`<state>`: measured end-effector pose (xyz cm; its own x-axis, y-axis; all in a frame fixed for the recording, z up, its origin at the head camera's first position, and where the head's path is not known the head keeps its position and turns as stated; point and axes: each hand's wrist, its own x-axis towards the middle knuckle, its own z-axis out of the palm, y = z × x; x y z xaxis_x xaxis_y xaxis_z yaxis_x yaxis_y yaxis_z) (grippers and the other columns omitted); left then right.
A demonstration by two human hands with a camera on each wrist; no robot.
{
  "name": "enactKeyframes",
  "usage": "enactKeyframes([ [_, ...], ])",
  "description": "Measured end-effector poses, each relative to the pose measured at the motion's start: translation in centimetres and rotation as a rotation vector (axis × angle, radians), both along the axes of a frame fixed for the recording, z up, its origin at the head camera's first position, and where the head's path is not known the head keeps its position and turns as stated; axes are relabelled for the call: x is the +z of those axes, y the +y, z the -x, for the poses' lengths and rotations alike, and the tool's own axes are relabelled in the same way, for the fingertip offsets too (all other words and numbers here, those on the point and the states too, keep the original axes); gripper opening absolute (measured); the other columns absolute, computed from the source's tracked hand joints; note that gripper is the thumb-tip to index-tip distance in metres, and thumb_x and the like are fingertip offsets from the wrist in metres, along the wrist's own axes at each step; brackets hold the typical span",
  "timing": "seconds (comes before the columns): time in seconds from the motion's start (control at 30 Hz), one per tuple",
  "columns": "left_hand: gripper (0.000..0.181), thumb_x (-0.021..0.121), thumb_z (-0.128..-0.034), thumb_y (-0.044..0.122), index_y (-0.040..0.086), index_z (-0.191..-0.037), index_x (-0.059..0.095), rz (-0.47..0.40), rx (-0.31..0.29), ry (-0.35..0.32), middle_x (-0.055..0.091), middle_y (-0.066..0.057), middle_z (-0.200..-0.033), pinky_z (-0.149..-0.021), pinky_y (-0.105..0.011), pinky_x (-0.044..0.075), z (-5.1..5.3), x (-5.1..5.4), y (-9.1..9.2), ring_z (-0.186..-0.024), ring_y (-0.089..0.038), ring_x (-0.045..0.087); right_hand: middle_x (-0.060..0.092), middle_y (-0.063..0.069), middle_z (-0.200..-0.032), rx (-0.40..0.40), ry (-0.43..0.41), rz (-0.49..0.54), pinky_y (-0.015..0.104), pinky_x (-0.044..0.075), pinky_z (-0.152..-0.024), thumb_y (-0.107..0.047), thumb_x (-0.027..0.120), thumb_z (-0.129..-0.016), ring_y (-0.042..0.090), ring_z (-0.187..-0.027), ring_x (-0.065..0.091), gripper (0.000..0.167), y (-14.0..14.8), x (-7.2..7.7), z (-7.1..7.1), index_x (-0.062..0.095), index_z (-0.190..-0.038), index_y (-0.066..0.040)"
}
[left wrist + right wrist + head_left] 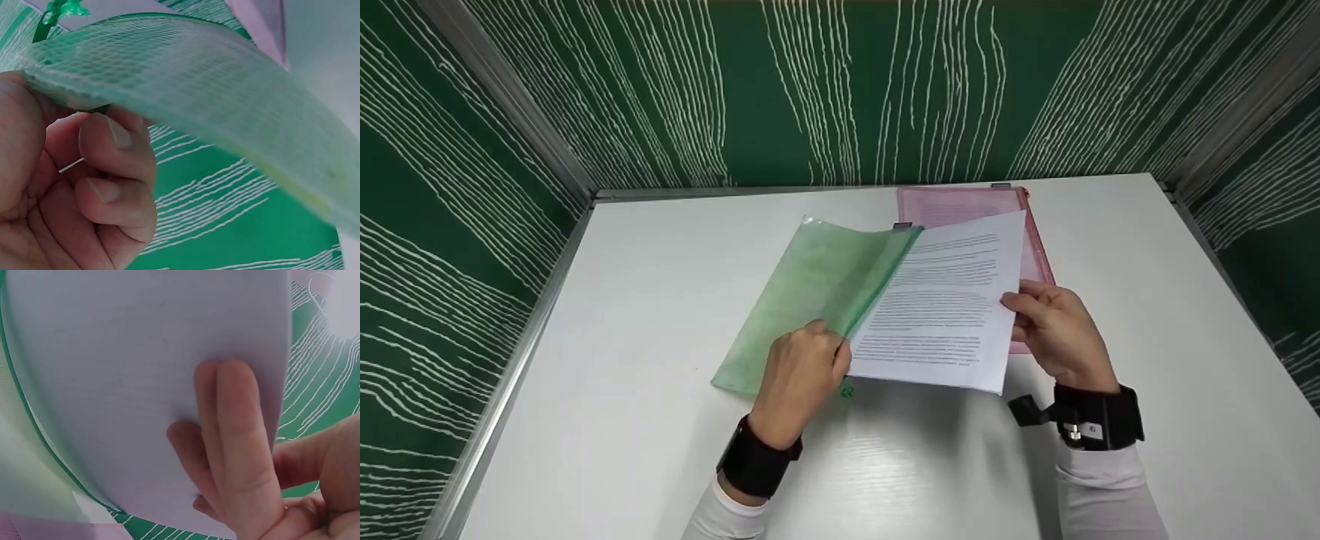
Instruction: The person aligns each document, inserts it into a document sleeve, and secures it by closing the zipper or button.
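A green mesh zip pouch (802,285) is held up at a slant by my left hand (804,367), which pinches its near corner by the opening edge. Printed paper sheets (937,307) stick out of the pouch's right side; their left part is hidden inside it. My right hand (1061,330) grips the right edge of the sheets, thumb on the printed face. The right wrist view shows several fingers (242,427) against the blank back of the paper (112,382). In the left wrist view, curled fingers (115,146) sit beneath the mesh (197,84).
Behind the paper, a pink zip pouch (960,204) lies on the white table (645,315), partly covered from view. A green zipper pull (847,388) hangs by my left hand. Green panels with white wavy lines (810,90) border the table at the back and sides.
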<state>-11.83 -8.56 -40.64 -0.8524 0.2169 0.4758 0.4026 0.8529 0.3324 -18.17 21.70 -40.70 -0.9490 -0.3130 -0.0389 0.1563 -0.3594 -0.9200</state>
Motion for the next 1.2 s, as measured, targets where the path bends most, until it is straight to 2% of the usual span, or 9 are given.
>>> enactKeyframes([
  [0.13, 0.045, 0.051, -0.0834, 0.003, 0.017, -0.046, 0.029, -0.009, -0.018, 0.044, 0.019, 0.006, -0.055, -0.042, -0.017, 0.019, -0.1, 0.0, 0.2, -0.051, -0.006, 0.016, 0.061, 0.024, -0.114, 0.061, 0.021, -0.057, 0.034, 0.054, -0.067, -0.001, 0.047, -0.094, 0.03, -0.089, 0.067, 0.046, -0.4, -0.3, 0.1, 0.028, -0.13, 0.021],
  [0.3, 0.044, 0.051, -0.0826, 0.001, 0.016, -0.047, 0.03, -0.002, -0.02, 0.062, 0.018, 0.007, -0.056, -0.042, -0.016, 0.018, -0.1, 0.0, 0.4, -0.052, -0.006, 0.015, 0.058, 0.026, -0.117, 0.128, 0.005, -0.074, 0.035, 0.055, -0.067, -0.002, 0.044, -0.095, 0.031, -0.09, 0.066, 0.046, -1.0, -0.6, 0.3, 0.026, -0.132, 0.019],
  [0.67, 0.041, 0.054, -0.0858, 0.004, 0.015, -0.051, 0.035, 0.043, -0.023, 0.124, 0.02, 0.006, -0.057, -0.042, -0.016, 0.019, -0.2, 0.2, 0.5, -0.051, -0.005, 0.016, 0.053, 0.029, -0.122, 0.214, -0.008, -0.022, 0.039, 0.053, -0.073, -0.002, 0.036, -0.098, 0.032, -0.094, 0.065, 0.046, -2.0, -1.5, 0.6, 0.018, -0.136, 0.017],
  [1.2, 0.037, 0.054, -0.0874, 0.007, 0.014, -0.053, 0.041, 0.051, -0.044, 0.164, 0.023, 0.005, -0.057, -0.041, -0.015, 0.018, -0.6, 0.6, 0.8, -0.05, -0.004, 0.016, 0.066, 0.02, -0.101, 0.14, -0.069, -0.076, 0.031, 0.055, -0.064, -0.005, 0.047, -0.094, 0.02, -0.071, 0.067, 0.044, -3.8, -2.4, 0.6, 0.033, -0.132, 0.015],
])
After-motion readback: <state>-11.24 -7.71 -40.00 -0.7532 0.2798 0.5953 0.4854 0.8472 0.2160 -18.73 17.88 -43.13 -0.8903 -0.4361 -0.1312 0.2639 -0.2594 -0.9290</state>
